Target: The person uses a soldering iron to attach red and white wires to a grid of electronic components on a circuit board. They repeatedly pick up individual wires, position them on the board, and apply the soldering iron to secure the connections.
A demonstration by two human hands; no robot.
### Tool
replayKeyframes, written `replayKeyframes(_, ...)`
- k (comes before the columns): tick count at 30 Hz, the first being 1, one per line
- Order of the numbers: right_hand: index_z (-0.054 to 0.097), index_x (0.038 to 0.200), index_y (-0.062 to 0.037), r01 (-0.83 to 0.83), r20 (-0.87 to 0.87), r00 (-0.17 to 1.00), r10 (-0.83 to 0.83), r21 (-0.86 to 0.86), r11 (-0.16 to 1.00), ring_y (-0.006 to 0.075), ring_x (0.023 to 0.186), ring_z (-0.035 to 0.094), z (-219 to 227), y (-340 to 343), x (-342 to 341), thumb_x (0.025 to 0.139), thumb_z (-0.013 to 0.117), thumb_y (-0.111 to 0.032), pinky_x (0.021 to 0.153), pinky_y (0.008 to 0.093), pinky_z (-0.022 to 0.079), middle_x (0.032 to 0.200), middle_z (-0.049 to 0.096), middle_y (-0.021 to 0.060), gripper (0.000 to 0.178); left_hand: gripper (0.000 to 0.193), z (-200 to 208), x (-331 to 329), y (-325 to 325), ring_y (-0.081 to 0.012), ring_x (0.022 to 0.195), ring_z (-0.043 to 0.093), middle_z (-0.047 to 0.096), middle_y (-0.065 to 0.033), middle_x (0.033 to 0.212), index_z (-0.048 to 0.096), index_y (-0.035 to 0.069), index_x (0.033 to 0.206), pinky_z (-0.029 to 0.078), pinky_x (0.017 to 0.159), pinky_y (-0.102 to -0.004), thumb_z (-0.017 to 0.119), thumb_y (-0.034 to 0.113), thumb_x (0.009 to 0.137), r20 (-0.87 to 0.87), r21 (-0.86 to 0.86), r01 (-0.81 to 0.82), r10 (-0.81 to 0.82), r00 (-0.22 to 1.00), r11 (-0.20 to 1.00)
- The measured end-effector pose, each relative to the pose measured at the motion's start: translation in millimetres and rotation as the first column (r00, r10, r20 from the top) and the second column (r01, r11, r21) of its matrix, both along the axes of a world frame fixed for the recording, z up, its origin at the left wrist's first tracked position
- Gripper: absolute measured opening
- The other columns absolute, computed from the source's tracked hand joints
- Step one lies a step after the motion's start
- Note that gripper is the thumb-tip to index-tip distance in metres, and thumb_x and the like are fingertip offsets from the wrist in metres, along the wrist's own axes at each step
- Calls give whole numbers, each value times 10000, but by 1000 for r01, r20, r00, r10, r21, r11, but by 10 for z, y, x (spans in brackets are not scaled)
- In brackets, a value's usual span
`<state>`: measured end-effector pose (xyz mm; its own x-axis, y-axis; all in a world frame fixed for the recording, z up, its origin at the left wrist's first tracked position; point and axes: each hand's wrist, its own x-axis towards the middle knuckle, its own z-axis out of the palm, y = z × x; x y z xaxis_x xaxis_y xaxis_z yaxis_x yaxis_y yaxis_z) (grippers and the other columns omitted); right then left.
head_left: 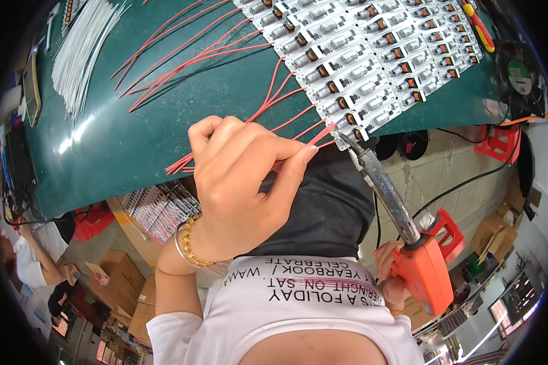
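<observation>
The person's left hand [237, 176] pinches red wires [325, 131], ends pointing right toward the circuit boards [371, 73]; the right hand [394, 291] grips a soldering iron [389, 198], slanting forward-left.

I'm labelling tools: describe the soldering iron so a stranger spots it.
Below the green table, find the right hand. It grips the soldering iron, slanting toward the circuit boards. Unlike the red stool behind, its orange handle carries a long metal barrel.

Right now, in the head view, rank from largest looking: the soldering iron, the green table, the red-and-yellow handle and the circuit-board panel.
1. Green table
2. Circuit-board panel
3. Soldering iron
4. Red-and-yellow handle
</observation>
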<state>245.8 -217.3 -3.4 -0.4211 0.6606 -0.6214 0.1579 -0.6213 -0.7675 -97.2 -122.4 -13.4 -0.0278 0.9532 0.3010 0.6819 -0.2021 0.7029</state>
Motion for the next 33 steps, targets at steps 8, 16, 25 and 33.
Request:
replayKeyframes(8, 539, 603, -121, 170, 107, 961, -256, 500, 849, 122, 532, 499, -32, -17, -560, 680, 703, -274, 532, 278, 399, 587, 513, -3, 237, 124, -46, 55, 9, -171, 633, 503, 568, -10, 657, 660, 61, 759, 347, 761, -330, 767, 1, 741, -42, 59, -9, 11, 999, 998)
replayKeyframes(16, 537, 572, -130, 298, -264, 954, -144, 777, 554, 146, 520, 490, -535, -283, -105, 740, 683, -183, 502, 307, 386, 634, 534, 32, 229, 124, -45, 40, 8, -173, 624, 503, 561, -9, 640, 661, 65, 755, 348, 763, -325, 769, 7, 741, -44, 70, -20, 23, 999, 997)
replayKeyframes(25, 489, 1222, 52, 119, 225, 909, -349, 665, 738, 94, 444, 435, -189, -331, -234, 762, 663, -688, 481, 263, 370, 517, 440, -59, 889, 123, 143, -28, -21, -170, 766, 521, 596, -8, 819, 697, 70, 750, 338, 795, -334, 786, 43, 670, 45, -94, 56, -52, 998, 994)
replayKeyframes(33, 613, 685, -15, 30, 277, 921, -273, 649, 760, 192, 547, 577, -47, -192, -290, 834, 692, -380, 551, 289, 453, 627, 583, 37, 402, 117, 73, 19, -15, -162, 751, 499, 594, 2, 817, 698, 90, 724, 305, 817, -345, 793, 76, 656, -53, -92, 77, -82, 995, 993)
